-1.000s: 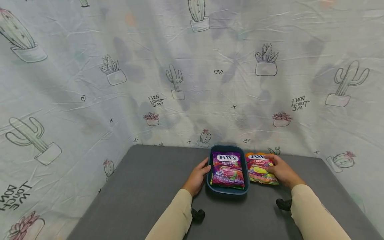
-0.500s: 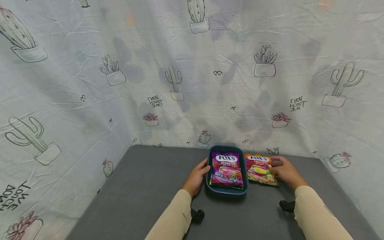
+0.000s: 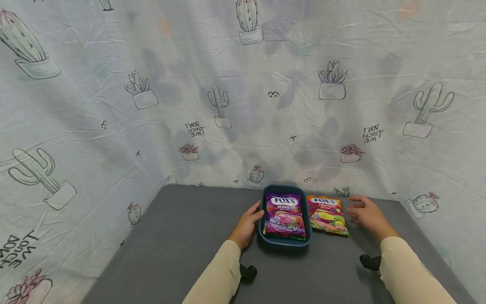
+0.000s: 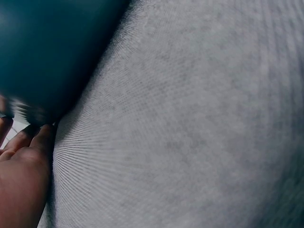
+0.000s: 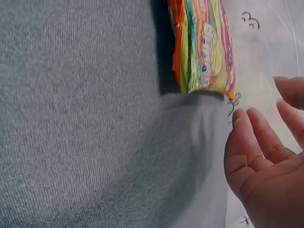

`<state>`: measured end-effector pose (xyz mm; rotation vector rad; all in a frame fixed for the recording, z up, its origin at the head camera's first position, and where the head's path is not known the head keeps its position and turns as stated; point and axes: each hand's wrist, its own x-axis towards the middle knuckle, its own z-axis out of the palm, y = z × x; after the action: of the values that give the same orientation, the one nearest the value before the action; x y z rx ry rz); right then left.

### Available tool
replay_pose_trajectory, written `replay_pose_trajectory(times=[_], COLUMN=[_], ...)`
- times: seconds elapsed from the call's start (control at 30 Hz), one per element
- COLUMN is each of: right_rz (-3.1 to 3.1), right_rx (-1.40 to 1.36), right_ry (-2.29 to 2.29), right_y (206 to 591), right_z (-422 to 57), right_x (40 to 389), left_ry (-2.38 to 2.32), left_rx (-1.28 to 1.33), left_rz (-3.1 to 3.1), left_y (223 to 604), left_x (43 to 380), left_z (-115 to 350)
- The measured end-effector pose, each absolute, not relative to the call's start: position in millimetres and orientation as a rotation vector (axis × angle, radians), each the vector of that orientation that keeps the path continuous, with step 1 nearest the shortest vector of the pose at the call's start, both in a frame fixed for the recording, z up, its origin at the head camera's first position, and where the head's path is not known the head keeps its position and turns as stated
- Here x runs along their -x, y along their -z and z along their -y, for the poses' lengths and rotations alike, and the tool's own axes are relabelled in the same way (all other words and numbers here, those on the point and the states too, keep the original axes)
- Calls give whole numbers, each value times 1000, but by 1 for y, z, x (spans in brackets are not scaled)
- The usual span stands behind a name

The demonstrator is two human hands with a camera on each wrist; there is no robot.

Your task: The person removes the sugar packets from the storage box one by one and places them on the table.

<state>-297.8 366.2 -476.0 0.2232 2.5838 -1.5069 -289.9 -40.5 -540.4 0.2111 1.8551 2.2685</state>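
A dark blue rectangular tub [image 3: 285, 244] stands at the back of the table. In it lies a purple Fox's Berries candy bag [image 3: 284, 215], with a green edge showing beneath it. My left hand [image 3: 246, 223] grips the tub's left side, thumb at the rim; in the left wrist view its fingertips [image 4: 43, 135] meet the tub's lower edge. Just right of the tub, an orange and pink Fox's Fruits candy bag [image 3: 327, 215] lies flat on the table. My right hand [image 3: 370, 217] is apart from that bag, to its right, with loosely bent fingers and nothing in them.
Grey cloth covers the table [image 3: 182, 236]. Behind and to both sides hangs a pale curtain [image 3: 228, 147] printed with cacti, close to the table's back edge. Black wrist mounts [image 3: 248, 273] protrude from both sleeves.
My right hand has let go of the Fruits bag and moved off to the right. The bag stays beside the tub. My left hand keeps its grip; the view shifts slightly.
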Motion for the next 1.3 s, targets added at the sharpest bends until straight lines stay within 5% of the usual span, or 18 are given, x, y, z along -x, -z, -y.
replay_pose_trajectory(times=[1.3], right_rz=[-2011], right_rx=[251], right_ry=[1963], right_y=[434], right_z=[-242], right_x=[293], left_ry=[-2264], left_rx=[-197], left_rz=[-1853], left_y=[538], left_x=[287], left_z=[42])
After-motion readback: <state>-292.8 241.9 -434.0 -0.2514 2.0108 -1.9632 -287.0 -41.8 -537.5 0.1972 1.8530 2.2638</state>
